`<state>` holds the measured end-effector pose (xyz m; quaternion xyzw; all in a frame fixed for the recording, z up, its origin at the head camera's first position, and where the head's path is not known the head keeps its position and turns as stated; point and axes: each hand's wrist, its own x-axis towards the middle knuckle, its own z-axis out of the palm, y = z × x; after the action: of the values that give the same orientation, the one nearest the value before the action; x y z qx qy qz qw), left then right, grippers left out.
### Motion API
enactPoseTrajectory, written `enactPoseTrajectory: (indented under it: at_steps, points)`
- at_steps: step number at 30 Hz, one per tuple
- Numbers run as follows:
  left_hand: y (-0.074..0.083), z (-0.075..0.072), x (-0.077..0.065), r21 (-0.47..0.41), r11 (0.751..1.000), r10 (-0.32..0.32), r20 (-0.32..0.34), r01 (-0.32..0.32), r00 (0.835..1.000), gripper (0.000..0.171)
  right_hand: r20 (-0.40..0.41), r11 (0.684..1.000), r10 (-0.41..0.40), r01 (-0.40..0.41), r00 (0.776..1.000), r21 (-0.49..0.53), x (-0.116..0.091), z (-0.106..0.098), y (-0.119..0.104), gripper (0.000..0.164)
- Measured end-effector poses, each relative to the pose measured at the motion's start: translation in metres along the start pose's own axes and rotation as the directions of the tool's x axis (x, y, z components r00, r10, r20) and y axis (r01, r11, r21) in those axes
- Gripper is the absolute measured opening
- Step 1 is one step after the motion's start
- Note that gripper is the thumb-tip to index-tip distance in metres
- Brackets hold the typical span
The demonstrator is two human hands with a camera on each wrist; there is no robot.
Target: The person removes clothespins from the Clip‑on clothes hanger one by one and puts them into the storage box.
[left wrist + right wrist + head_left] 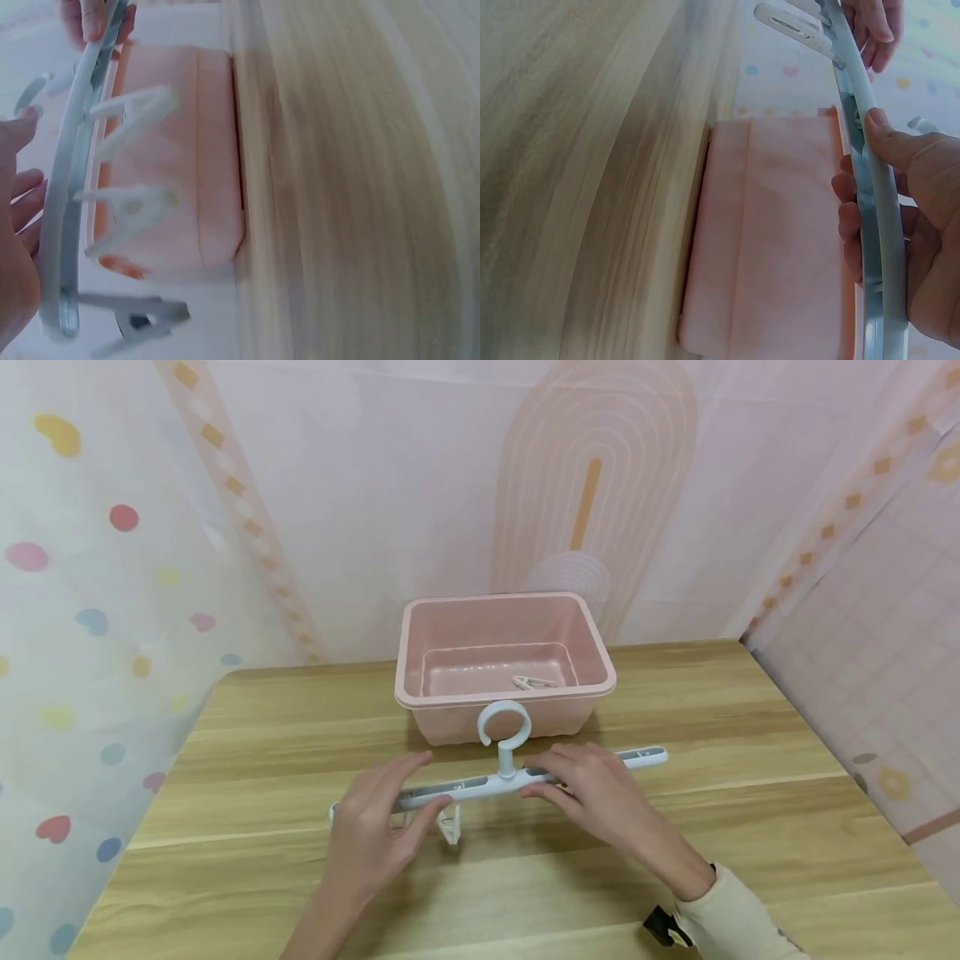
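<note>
- Pale blue-white plastic clothes hanger with a long slotted bar [506,782]: seen from where I stand, it lies across the lower centre of the head view, raised above the light wood-grain table [247,860].
- Pale ring-shaped plastic hook [525,724]: upright at mid-bar, overlapping the basket's near side in the head view.
- Right hand [592,785]: right of centre, gripping the bar beside the hook, thumb on one face and fingers curled round the other.
- Left hand [371,822]: lower left of centre, thumb and fingers spread on either side of the bar; I cannot tell how firmly it touches.
- White plastic clips [154,201]: three hang from the bar at the left of the left-wrist view.
- Pink rectangular plastic basket [450,724]: centre of the head view, beyond the hanger, with a loose white clip [525,682] inside.
- Handling, as judged: the hanger should be light, stiff and rather smooth. Best hold: the bar close beside the hook, where it probably balances; the clips, thin and likely to swing, make poor handles.
</note>
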<state>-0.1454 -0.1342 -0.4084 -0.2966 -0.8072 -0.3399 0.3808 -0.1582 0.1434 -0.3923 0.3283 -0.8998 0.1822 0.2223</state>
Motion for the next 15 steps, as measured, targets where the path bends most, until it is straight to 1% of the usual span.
enactPoseTrajectory:
  at_steps: [2, 3, 5, 10, 15]
  points:
    - [-0.002, -0.002, 0.001, -0.051, 0.999, -0.018, -0.067, 0.015, 0.998, 0.050, 0.000, 1.000, 0.015, -0.015, 1.000, 0.006, -0.001, -0.001, 0.001, 0.028]
    - [-0.003, -0.003, 0.001, -0.069, 0.997, -0.028, -0.088, 0.022, 0.996, 0.049, 0.002, 1.000, 0.020, -0.021, 1.000, 0.009, -0.001, -0.001, 0.002, 0.028]
    - [-0.005, -0.006, 0.002, -0.099, 0.995, -0.041, -0.108, 0.030, 0.993, 0.048, 0.005, 1.000, 0.027, -0.028, 1.000, 0.009, -0.002, -0.001, 0.003, 0.028]
    - [-0.007, -0.009, 0.003, -0.103, 0.994, -0.042, -0.112, 0.031, 0.993, 0.046, 0.006, 0.999, 0.032, -0.032, 0.999, 0.006, -0.006, -0.001, 0.005, 0.026]
    - [-0.009, -0.014, 0.001, -0.117, 0.992, -0.065, -0.114, 0.051, 0.991, 0.044, -0.012, 0.999, 0.027, -0.027, 1.000, 0.030, -0.012, 0.002, 0.007, 0.023]
